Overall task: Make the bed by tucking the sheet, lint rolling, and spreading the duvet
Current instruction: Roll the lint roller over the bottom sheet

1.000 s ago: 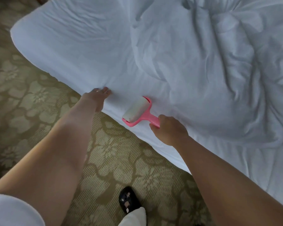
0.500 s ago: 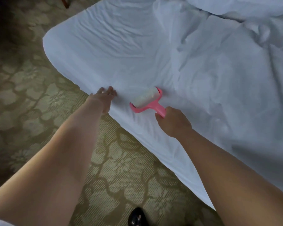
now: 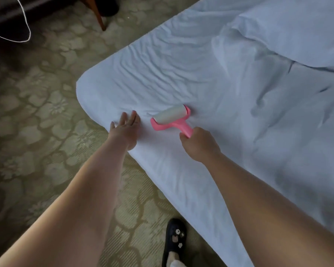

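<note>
Right hand [image 3: 200, 144] grips lint roller [image 3: 171, 119] on sheet [image 3: 181, 74] — left hand [image 3: 124, 130] pressing flat.

Lint roller [image 3: 171, 117] laid on sheet [image 3: 181, 78] near bed corner; left hand [image 3: 124, 130] placed just left; duvet [image 3: 278, 78] bunched right.

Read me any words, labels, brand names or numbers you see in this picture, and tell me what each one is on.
None: no readable text anywhere.
Lint roller, held by the right hand: pink frame and white roll, no label visible.
Sheet and duvet: plain white, no tag showing.
Shoe: small charms only, no letters legible.
Carpet: floral pattern, no writing.
</note>
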`<state>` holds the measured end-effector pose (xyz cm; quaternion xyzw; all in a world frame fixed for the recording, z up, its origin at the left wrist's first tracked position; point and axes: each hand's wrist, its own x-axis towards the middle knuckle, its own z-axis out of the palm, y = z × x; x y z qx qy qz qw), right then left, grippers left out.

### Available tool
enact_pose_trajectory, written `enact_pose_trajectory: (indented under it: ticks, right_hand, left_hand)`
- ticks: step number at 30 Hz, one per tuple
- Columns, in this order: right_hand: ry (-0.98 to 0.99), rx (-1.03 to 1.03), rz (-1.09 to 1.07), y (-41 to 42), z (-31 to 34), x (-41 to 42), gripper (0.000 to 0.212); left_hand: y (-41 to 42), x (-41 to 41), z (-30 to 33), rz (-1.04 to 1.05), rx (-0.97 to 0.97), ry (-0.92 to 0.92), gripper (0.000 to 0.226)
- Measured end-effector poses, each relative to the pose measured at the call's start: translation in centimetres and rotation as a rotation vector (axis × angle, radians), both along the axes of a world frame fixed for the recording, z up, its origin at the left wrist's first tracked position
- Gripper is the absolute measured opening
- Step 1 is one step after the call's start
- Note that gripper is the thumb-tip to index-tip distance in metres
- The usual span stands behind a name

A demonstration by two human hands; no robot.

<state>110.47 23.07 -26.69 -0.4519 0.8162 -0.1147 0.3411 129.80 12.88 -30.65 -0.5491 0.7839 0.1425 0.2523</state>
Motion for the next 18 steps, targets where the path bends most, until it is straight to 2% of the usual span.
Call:
enact_pose_trajectory:
  ticks: [9, 18]
  right_hand:
    - [0.002, -0.041, -0.013, -12.1, -0.2, 1.2, 0.040]
    - [0.038, -0.051, -0.108, -19.3, -0.5, 4.1, 0.040]
  left_hand:
    - [-11.0, 1.9, 0.6, 0.063, 0.017, -0.041, 0.089]
    - [-18.7, 2.5, 0.5, 0.052, 0.065, -0.053, 0.097]
